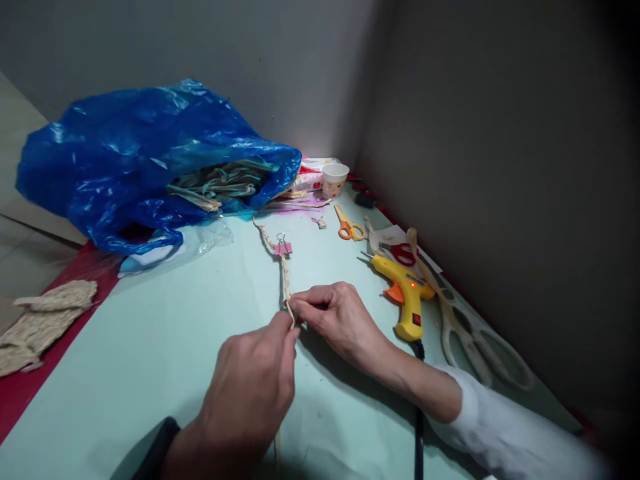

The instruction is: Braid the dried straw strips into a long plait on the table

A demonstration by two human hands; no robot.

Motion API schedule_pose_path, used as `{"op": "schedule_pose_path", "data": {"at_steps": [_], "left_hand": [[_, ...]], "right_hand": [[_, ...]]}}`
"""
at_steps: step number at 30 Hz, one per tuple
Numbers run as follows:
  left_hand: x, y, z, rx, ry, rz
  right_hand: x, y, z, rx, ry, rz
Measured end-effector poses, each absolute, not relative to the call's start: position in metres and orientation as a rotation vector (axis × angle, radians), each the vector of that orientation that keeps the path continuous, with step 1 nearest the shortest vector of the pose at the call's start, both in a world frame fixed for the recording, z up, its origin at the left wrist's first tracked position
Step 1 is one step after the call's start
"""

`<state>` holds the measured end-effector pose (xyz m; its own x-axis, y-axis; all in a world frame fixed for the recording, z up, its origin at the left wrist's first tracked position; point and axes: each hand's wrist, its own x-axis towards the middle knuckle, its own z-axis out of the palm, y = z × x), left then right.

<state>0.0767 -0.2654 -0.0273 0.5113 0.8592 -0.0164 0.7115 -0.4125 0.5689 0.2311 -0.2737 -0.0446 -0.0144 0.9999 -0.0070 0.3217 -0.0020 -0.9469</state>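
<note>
A braided straw-coloured cord (285, 273) lies on the pale green table (165, 333), pinned near its far part by a pink binder clip (283, 248). My left hand (250, 393) pinches the loose strands at the cord's near end. My right hand (337, 317) pinches the same end from the right, fingertips touching those of the left. Both hands are closed on the strands.
A blue plastic bag (140, 160) holding bundled straw strips sits at the back left. A yellow glue gun (407, 293), large cream scissors (465, 327), red-handled scissors (400, 253), small orange scissors (349, 227) and a paper cup (334, 180) lie along the right wall. Woven straw pieces (45, 317) rest at the left.
</note>
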Motion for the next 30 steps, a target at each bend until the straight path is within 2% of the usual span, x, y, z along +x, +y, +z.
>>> {"op": "schedule_pose_path", "data": {"at_steps": [4, 9, 12, 15, 22, 30], "left_hand": [[0.087, -0.276, -0.042, 2.37, 1.281, 0.414], [0.091, -0.279, -0.045, 2.559, 1.295, 0.213], [0.084, -0.27, -0.036, 2.522, 1.197, 0.422], [0.078, -0.252, -0.024, 2.265, 1.359, 0.676], [0.085, -0.229, -0.028, 1.157, 0.859, 0.404], [0.088, -0.235, -0.036, 0.963, 0.88, 0.516]], "right_hand": [[0.233, -0.273, -0.039, -1.261, -1.256, 1.35], [0.234, -0.272, -0.039, -1.136, -0.987, 1.541], [0.236, -0.271, -0.047, -1.096, -0.964, 1.533], [0.237, -0.271, -0.055, -1.058, -0.997, 1.507], [0.239, -0.271, -0.047, -1.045, -1.114, 1.506], [0.245, -0.27, -0.047, -1.298, -1.38, 1.288]]}}
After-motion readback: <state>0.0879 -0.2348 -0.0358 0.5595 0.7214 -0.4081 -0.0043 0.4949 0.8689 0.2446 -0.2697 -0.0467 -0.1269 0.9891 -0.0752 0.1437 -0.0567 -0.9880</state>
